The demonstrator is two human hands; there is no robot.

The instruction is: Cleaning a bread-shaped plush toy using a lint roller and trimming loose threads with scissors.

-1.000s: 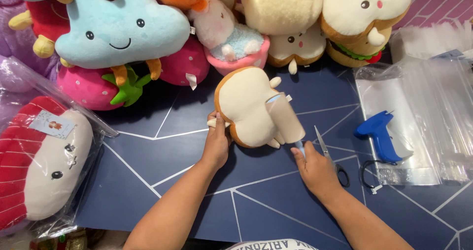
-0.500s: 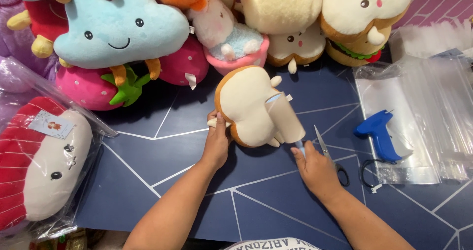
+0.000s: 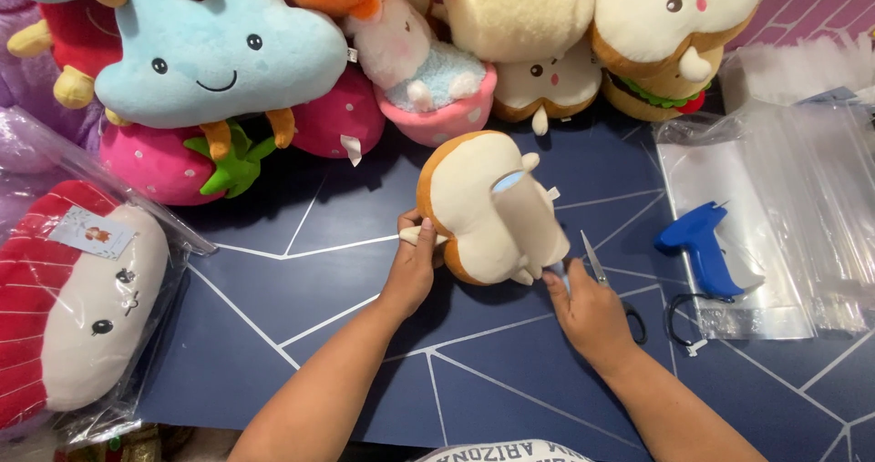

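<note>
Between the earlier views and this one almost nothing has shifted; both hands sit where they were and the toast-shaped plush toy (image 3: 492, 209) lies in the same tilt on the dark blue tabletop (image 3: 301, 280), so the handling looks to be at a pause of fine fingerwork rather than a carry or a turn. The toy lies between the hands, its tan crust edge toward the left hand (image 3: 412, 269) and its lower corner toward the right hand (image 3: 588, 309); the left hand pinches a small cream limb at the toy's edge, fingers closed on it; the right hand touches the lower corner with its fingertips drawn together, though whether it grips a tag, a thread or only the fabric I cannot tell. Beyond the hands a row of plush toys (image 3: 219, 61) crowds the far edge, cut off by the frame; left of the left hand a bagged red-and-cream plush (image 3: 73, 307) is half out of view; right of the right hand lie clear plastic bags (image 3: 784, 216), a blue tagging gun (image 3: 697, 243) and scissors (image 3: 597, 271), their handles hidden behind the wrist.
</note>
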